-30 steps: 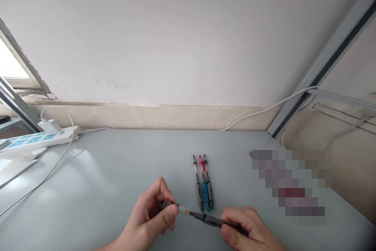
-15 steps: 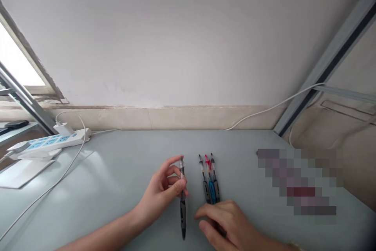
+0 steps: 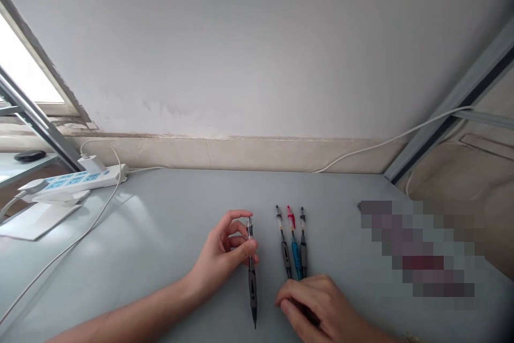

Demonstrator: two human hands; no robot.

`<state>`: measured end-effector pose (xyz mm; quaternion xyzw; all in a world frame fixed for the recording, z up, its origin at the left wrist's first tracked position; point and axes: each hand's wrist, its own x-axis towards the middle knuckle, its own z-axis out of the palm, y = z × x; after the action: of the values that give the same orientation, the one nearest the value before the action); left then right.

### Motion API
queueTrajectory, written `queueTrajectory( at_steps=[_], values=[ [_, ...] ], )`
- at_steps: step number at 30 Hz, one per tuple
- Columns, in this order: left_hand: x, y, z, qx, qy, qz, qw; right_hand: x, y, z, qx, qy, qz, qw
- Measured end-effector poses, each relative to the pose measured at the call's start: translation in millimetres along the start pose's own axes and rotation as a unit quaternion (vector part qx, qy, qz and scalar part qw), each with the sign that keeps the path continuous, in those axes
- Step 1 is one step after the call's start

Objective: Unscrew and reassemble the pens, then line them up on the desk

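My left hand [image 3: 225,254] pinches the clear upper barrel of a black pen [image 3: 252,279], which points tip-first toward me on the grey table [image 3: 160,236]. Just to its right lie three pens side by side: a black one [image 3: 283,244], a red-and-blue one [image 3: 294,244] and another black one [image 3: 303,241]. My right hand [image 3: 321,308] rests on the table over the near ends of those three pens, fingers curled and lightly spread, holding nothing that I can see.
A white power strip [image 3: 68,185] with a plugged-in charger and trailing white cables sits at the far left. A blurred-out patch [image 3: 417,249] covers something on the table's right. The wall runs along the back, with a metal frame at the right.
A second ago both hands held the black pen crosswise; my right hand let go and dropped by the three pens. My left hand turned the pen lengthwise beside them.
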<state>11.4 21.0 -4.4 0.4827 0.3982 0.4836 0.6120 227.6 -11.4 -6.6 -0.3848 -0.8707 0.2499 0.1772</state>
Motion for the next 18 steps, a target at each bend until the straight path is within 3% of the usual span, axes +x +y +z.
queueTrajectory(
  at_steps=[18],
  values=[
    [-3.5, 1.7, 2.0, 0.003, 0.022, -0.012, 1.0, -4.9, -2.3, -1.9, 0.041, 0.039, 0.001, 0.998]
  ],
)
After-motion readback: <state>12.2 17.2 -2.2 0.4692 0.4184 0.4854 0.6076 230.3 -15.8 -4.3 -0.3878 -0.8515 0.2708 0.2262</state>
